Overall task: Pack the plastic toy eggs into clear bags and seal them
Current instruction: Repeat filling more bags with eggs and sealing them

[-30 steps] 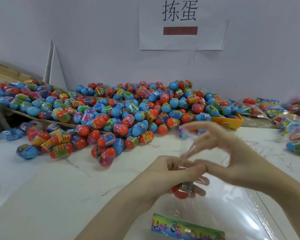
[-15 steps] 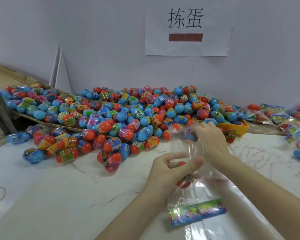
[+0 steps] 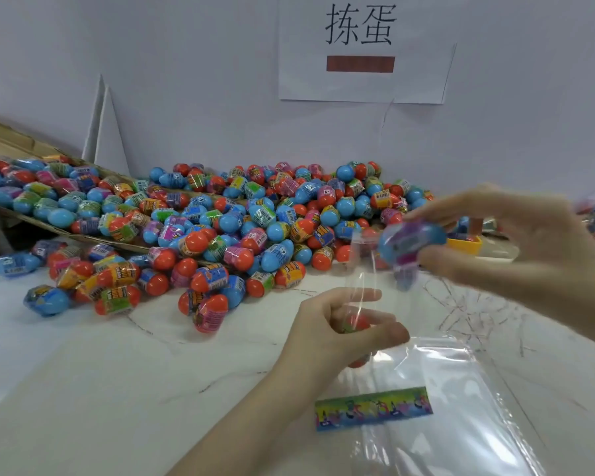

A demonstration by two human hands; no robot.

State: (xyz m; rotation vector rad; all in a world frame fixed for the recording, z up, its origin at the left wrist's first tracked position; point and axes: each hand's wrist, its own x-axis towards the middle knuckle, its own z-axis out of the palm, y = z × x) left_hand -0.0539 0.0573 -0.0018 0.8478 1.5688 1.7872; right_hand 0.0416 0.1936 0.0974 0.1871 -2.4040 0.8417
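Our left hand point(image 3: 337, 324) pinches the clear bag point(image 3: 364, 297) with one red egg point(image 3: 356, 322) inside. Our right hand point(image 3: 516, 249) holds a blue egg point(image 3: 411, 243) above. Many eggs point(image 3: 200, 228) wait at the bench's point(image 3: 100, 365) far edge.

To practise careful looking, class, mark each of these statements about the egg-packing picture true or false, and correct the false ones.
1. The right hand holds a blue egg. True.
2. The left hand rests flat and empty on the table. False: it grips the clear bag, holding it upright with its mouth open.
3. An orange egg already sits inside that bag. True.
4. The blue egg is already fully inside the bag. False: it is at the bag's mouth, beside the top edge.
5. The paper sign on the wall bears a green bar. False: the bar is reddish-brown.
6. A colourful printed strip lies on flat clear bags near the person. True.
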